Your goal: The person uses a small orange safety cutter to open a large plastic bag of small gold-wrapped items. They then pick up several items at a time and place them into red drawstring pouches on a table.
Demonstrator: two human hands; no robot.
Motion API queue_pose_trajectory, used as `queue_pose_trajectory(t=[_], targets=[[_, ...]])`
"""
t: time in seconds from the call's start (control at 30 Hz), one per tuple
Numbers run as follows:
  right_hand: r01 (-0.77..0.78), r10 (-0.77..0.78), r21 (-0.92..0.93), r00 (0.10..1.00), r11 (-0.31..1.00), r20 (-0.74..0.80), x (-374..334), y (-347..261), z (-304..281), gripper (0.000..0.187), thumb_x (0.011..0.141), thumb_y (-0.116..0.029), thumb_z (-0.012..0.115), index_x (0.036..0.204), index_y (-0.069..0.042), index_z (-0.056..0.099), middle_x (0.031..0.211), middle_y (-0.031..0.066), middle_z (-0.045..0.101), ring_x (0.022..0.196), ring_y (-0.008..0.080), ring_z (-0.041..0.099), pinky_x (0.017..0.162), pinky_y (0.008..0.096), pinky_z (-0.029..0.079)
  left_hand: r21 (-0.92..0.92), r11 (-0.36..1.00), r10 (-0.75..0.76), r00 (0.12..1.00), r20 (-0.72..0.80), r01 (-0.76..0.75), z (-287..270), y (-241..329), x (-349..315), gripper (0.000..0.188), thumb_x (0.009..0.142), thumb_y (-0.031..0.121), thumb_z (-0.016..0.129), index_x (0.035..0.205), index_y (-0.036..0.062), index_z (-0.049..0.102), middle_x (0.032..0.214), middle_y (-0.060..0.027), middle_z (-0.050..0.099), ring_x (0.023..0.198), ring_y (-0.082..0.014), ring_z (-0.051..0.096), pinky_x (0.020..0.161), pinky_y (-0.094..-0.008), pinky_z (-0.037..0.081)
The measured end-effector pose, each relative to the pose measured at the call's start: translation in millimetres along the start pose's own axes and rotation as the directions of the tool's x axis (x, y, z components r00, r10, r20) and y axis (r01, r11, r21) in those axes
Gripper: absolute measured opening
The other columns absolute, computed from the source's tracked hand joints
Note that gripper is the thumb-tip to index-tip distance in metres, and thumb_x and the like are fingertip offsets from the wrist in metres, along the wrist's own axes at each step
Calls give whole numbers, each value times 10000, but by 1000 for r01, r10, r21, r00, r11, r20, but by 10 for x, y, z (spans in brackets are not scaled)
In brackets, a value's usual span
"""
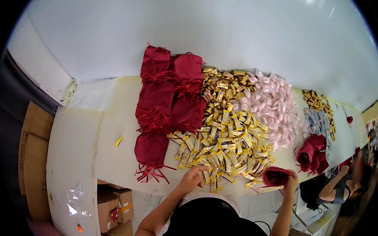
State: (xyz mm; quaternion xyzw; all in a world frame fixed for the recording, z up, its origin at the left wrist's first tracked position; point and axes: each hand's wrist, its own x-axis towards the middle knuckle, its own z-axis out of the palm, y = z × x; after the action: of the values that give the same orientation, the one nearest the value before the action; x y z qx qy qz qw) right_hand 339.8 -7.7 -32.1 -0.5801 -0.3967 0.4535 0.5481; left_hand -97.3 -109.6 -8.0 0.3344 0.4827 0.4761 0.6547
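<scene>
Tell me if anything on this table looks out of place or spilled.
One gold-wrapped candy lies alone on the white table, left of the red drawstring pouches and well apart from the gold candy pile. The left hand reaches into that pile; the right hand holds a red pouch.

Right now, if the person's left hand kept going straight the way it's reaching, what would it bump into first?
The left hand points up into the heap of gold-wrapped sweets and already seems to touch its near edge, so it would meet more of those first. Depth is hard to judge; the red pouches lie off to its left.
</scene>
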Motion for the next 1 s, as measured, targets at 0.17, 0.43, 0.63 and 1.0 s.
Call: queue_pose_trajectory(t=[0.17,0.43,0.63,1.0], targets=[[-144,164,100,958,984,-233,776,153,-1667,258,793,-43,441,1022,-67,558,818,24,571,724,143,560,634,255,468,-53,991,-128,969,-212,119,-391,-14,-190,393,750,-33,388,1100,48,546,670,-16,527,583,-76,500,590,-225,452],[-113,225,317,912,942,-344,904,595,-1688,209,809,-108,512,1000,-187,478,646,0,445,515,137,476,433,271,409,660,657,710,593,-379,-365,-1075,523,631,173,747,-16,555,916,11,534,820,-58,559,691,-138,540,638,-248,450],[-291,239,-98,903,952,-357,-315,841,-454,440,741,-18,509,1157,-131,423,966,6,520,706,128,540,526,252,410,854,118,648,612,-453,507,-1486,1068,1381,426,618,320,747,909,77,553,928,-113,539,919,-303,499,753,-418,441],[-388,406,-174,910,905,86,-1355,296,807,166,780,-65,553,930,-117,504,826,1,516,637,115,523,511,215,406,622,752,629,519,-579,-218,-1458,1299,1190,150,668,38,560,645,17,413,605,-42,371,536,-127,376,510,-277,326]])
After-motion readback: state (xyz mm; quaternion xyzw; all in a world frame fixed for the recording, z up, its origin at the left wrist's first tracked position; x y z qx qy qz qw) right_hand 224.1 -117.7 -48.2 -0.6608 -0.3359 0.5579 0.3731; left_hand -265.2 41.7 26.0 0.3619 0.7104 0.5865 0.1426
